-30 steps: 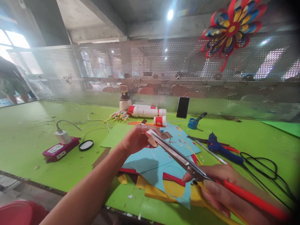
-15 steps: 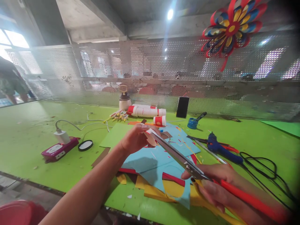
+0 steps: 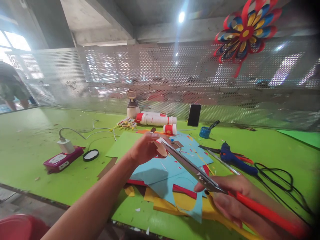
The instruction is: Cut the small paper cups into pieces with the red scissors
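Observation:
My left hand (image 3: 147, 148) pinches a small piece of white and red paper (image 3: 161, 149) above the middle of the table; part of the piece is hidden by my fingers. My right hand (image 3: 232, 196) grips a long pair of scissors (image 3: 191, 169) with red handles. The blades point up and left, and their tips touch the paper or lie right beside it. Beneath both hands lie light blue sheets (image 3: 155, 173) strewn with small scraps. Yellow paper (image 3: 170, 208) sticks out at the near edge of the pile.
A blue glue gun (image 3: 235, 160) with a black cord lies at right, near a blue jar (image 3: 205, 132). Behind the pile are stacked paper cups (image 3: 156, 119), a spray bottle (image 3: 133, 108) and a phone (image 3: 194, 115). A purple power strip (image 3: 63, 160) sits left; a paper flower (image 3: 246, 33) hangs upper right.
Almost nothing differs. Both hands, the paper and the scissors keep their places, and the hanging flower has shifted slightly to the left.

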Demonstrator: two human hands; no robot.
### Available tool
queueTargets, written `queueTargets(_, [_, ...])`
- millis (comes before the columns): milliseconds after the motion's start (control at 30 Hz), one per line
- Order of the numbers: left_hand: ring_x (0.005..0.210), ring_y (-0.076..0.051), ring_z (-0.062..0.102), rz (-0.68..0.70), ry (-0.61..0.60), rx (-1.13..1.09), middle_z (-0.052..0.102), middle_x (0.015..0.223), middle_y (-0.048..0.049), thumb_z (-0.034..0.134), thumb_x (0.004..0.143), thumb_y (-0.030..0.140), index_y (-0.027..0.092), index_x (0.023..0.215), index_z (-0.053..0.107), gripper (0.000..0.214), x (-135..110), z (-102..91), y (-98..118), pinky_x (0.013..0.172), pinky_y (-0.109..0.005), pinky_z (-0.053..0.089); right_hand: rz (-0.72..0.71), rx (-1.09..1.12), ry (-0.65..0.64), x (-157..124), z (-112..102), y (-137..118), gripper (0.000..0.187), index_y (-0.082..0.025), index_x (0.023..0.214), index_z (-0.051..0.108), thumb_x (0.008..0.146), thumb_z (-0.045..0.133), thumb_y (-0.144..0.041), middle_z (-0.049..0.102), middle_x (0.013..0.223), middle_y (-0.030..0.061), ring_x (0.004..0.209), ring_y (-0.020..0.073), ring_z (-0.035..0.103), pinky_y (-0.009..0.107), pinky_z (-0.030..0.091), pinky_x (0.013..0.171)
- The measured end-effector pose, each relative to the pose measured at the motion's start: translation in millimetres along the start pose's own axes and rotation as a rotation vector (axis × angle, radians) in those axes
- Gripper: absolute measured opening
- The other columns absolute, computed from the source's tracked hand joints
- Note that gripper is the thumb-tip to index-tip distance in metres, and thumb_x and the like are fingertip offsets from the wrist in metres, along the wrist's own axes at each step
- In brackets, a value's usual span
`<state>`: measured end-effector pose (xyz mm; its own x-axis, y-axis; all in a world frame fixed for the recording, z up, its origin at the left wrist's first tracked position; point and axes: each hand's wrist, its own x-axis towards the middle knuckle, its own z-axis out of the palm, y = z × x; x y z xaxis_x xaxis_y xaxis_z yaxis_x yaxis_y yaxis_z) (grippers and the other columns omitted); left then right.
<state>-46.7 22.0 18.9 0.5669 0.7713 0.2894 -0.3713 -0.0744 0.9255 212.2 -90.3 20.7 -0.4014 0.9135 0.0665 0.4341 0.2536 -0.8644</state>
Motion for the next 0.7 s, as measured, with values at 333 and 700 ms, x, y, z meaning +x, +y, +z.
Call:
queueTargets(333, [0.054, -0.014, 0.048, -0.035, 0.021, 0.029, 0.056, 0.058, -0.0059, 0.057, 0.068, 0.054, 0.012, 0.068, 0.062, 0.042, -1, 0.8, 2, 0.047, -0.025, 0.031, -0.034, -0.057, -0.088, 4, 0, -15, 0.046, -0.023, 0.075, 0.066, 0.088, 0.047, -0.063, 0.044, 0.061, -0.0016, 0.054, 0.0123, 0.035, 0.026, 0.029, 0.046])
queueTargets(700, [0.049, -0.013, 0.046, -0.043, 0.044, 0.061, 0.056, 0.056, -0.0063, 0.054, 0.069, 0.051, 0.012, 0.068, 0.063, 0.041, 0, 0.8, 1, 0.046, -0.026, 0.030, -0.120, -0.097, -0.072, 7, -3, -13, 0.040, -0.022, 0.084, 0.073, 0.091, 0.050, -0.053, 0.054, 0.060, 0.0010, 0.053, 0.0137, 0.049, 0.023, 0.040, 0.046])
